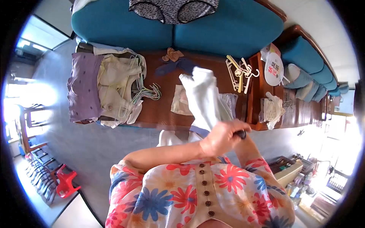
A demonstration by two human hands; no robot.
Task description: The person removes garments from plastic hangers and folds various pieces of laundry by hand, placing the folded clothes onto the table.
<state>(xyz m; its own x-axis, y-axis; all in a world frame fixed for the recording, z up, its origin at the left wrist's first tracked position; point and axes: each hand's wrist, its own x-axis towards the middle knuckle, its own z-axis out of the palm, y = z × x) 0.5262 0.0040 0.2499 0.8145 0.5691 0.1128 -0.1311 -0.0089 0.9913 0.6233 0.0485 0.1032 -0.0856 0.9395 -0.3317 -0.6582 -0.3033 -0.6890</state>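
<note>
From the left, my left forearm reaches across my front, and my left hand (224,136) is closed at the lower end of a white garment (205,95). The garment stretches up and away over the brown seat, its far end bunched. My right forearm (247,150) rises behind my left hand, with a dark band or object at the wrist. The fingers of my right hand are hidden, and the cloth covers the area beyond the wrist. Beside the white garment lie a pale folded cloth (180,100) and a grey striped cloth (229,102).
On the brown wooden seat (152,110) are a purple garment (84,87), cream bras (114,83), pastel hangers (146,93), blue and brown cloths, and white and yellow hangers (240,74). A round fan (273,68) lies right. A red stool (65,182) stands lower left.
</note>
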